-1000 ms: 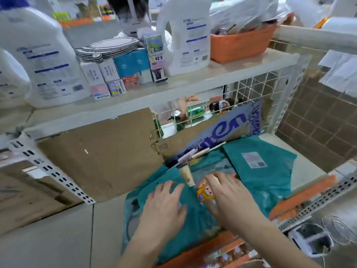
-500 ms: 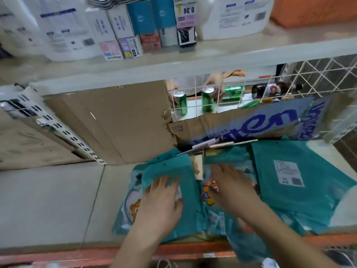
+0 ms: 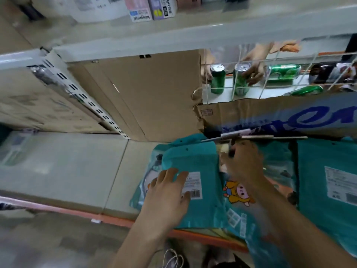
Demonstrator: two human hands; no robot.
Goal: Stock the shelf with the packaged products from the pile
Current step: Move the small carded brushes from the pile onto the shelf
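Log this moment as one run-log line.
left hand: flat on teal plastic packet with white barcode label | right hand: over cartoon-printed teal plastic packet, grip unclear | packets lie on pale shelf

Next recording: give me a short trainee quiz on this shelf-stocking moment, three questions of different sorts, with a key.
1. True or false: the left hand lies flat on a teal package bearing a barcode label.
2. What stands upright behind the wire grid? A) green cans B) glass jars C) milk cartons
3. Which hand reaches farther back into the shelf?
Key: 1 true; 2 A; 3 the right hand.
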